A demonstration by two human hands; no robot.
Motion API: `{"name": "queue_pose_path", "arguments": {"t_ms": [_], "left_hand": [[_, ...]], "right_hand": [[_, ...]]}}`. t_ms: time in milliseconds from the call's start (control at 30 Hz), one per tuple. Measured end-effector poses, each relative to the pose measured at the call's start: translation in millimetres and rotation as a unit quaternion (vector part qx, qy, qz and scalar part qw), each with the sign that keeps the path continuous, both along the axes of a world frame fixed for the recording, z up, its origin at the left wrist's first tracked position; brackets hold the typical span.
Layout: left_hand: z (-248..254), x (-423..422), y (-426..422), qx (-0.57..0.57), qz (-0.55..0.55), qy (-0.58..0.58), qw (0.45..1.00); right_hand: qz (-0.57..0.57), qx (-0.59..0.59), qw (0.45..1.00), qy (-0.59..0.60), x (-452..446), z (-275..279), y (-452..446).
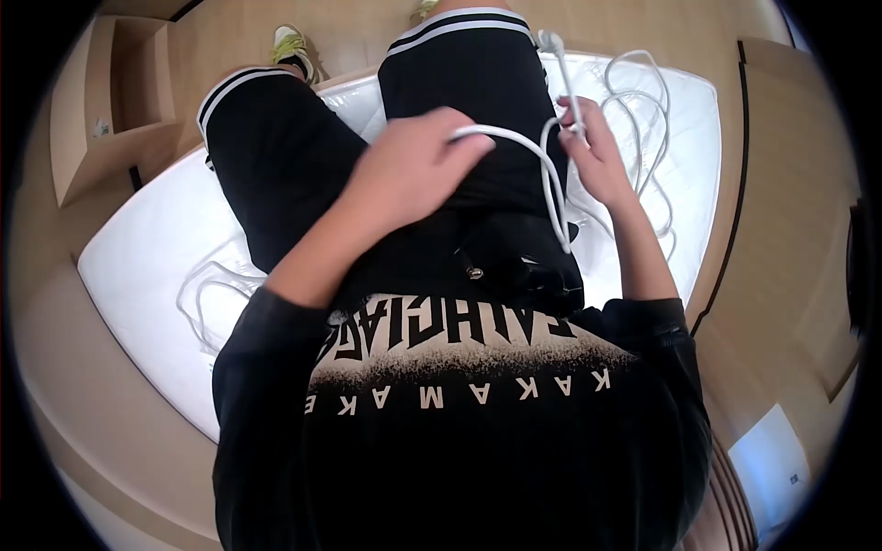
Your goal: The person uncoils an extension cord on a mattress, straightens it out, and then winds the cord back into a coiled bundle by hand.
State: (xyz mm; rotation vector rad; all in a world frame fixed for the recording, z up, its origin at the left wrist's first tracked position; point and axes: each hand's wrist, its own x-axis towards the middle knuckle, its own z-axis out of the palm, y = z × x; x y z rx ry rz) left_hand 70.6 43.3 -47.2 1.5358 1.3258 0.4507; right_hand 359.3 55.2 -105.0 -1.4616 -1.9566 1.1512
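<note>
I am seated, with a white cable (524, 140) across my lap. My left hand (413, 170) is closed on it, thumb and fingers pinching one stretch above my thigh. From there the cable bends in a loop down toward my waist. My right hand (595, 151) is closed on the same white cable beside my right thigh, fingertips pressed together. A cable end with a thicker, plug-like tip (551, 42) sticks up past the right fingers; its exact type is too small to make out.
Loose white cable coils (643, 119) lie on the white quilted mattress (691, 184) at my right. More white cable (209, 292) rests at my left. A black pouch-like item (524, 262) is on my lap. An open wooden box (115, 101) stands at far left.
</note>
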Motion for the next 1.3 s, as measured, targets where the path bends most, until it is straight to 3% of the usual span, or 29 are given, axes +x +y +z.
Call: {"name": "queue_pose_path", "arguments": {"t_ms": [67,100,133,167,200,233,267,300,333,367,433,500,600,667,733,800,900,967,1000,1033,1067,1100,1133,1167,1200,1233,1267,1300], "left_hand": [[23,-40,-3,0.036,0.103,-0.039,0.993],[16,-66,-11,0.113,0.207,-0.111,0.965],[21,-98,-13,0.123,0.308,-0.193,0.923],[45,-120,-12,0.185,0.394,-0.161,0.886],[68,-150,-12,0.188,0.454,-0.222,0.843],[76,-192,-26,0.209,0.405,-0.219,0.862],[83,-218,-36,0.246,0.461,-0.199,0.829],[94,-248,-48,0.212,0.515,-0.236,0.797],[110,-244,-50,0.231,0.561,-0.223,0.763],[115,-316,-87,0.226,0.551,-0.265,0.758],[124,-363,-116,0.253,0.581,-0.271,0.724],[135,-399,-134,0.291,0.638,-0.176,0.691],[131,-497,-200,0.327,0.762,-0.095,0.551],[115,-557,-260,0.278,0.806,0.028,0.522],[93,-589,-301,0.226,0.838,0.130,0.479],[70,-574,-314,0.165,0.853,0.194,0.456],[39,-512,-287,0.044,0.833,0.298,0.465],[20,-510,-265,-0.051,0.760,0.370,0.532],[-4,-555,-277,-0.093,0.656,0.397,0.635],[-4,-568,-234,-0.295,0.393,0.606,0.626],[-16,-564,-213,-0.202,0.330,0.660,0.644],[-7,-501,-167,-0.077,0.310,0.671,0.669],[1,-456,-125,0.053,0.251,0.630,0.733],[8,-403,-85,0.157,0.231,0.475,0.835],[24,-327,-51,0.258,0.198,0.417,0.849],[43,-256,-27,0.275,0.194,0.261,0.905],[58,-191,-6,0.342,0.149,0.150,0.916],[66,-138,1,0.307,0.144,0.052,0.939]], "right_hand": [[0.070,0.031,0.996,-0.040,2,-10,-6],[0.043,-0.025,0.998,0.029,-3,-7,-8],[0.029,-0.005,1.000,-0.004,-6,-3,-5],[0.038,-0.037,0.997,-0.058,-5,0,-2],[0.046,-0.070,0.990,-0.111,-1,7,2],[0.048,-0.088,0.990,-0.097,-1,13,3],[0.050,-0.106,0.990,-0.083,-2,19,7],[0.051,-0.121,0.989,-0.068,-4,26,13],[0.064,-0.112,0.986,-0.108,-4,40,20],[0.075,-0.104,0.981,-0.146,-3,57,27],[0.103,-0.074,0.962,-0.242,0,79,34],[0.134,-0.091,0.932,-0.324,9,82,34],[0.103,-0.122,0.896,-0.415,50,68,23],[0.047,-0.137,0.891,-0.431,88,52,16],[-0.050,-0.166,0.916,-0.362,121,45,10],[-0.098,-0.095,0.912,-0.387,136,40,3],[-0.156,0.020,0.913,-0.376,129,51,11],[-0.195,0.031,0.938,-0.286,102,74,23],[-0.195,0.034,0.947,-0.252,90,83,26],[-0.183,0.043,0.959,-0.214,74,91,29],[-0.170,0.053,0.968,-0.176,57,101,34],[-0.169,0.018,0.978,-0.124,41,109,37],[-0.149,0.007,0.986,-0.073,26,117,40],[-0.118,0.005,0.992,-0.037,10,127,44],[-0.086,0.002,0.996,0.002,-7,138,47],[-0.052,0.007,0.998,0.037,-27,147,46],[-0.018,0.013,0.997,0.073,-48,156,43],[0.002,0.010,0.996,0.083,-71,167,38]]}}
